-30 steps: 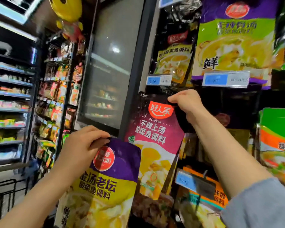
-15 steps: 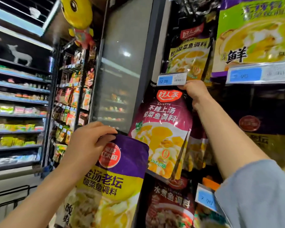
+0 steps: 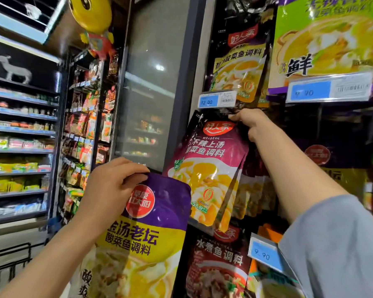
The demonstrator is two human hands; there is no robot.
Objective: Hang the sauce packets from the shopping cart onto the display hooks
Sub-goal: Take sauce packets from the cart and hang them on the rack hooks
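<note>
While the left hand (image 3: 110,186) grips the top edge of a purple-and-yellow sauce packet (image 3: 142,237) low in the foreground, that packet waits its turn and remains unhung. Beyond it, the right hand (image 3: 253,123) pinches the top of a magenta sauce packet (image 3: 209,171); compared with a second ago this packet has been lifted up the display, and its top edge now sits just under the blue price tag (image 3: 216,100) marked 12.00. In my judgement the packet is being threaded onto a hook there, though the hook itself is hidden behind hand and tag, so seating cannot be confirmed. The display rack holds further hanging packets: a dark red one (image 3: 217,261) below, a black-and-yellow one (image 3: 239,61) above, a green one (image 3: 331,39) upper right. The shopping cart is not clearly in view. Farthest off, store shelves (image 3: 20,130) carry stocked goods.
</note>
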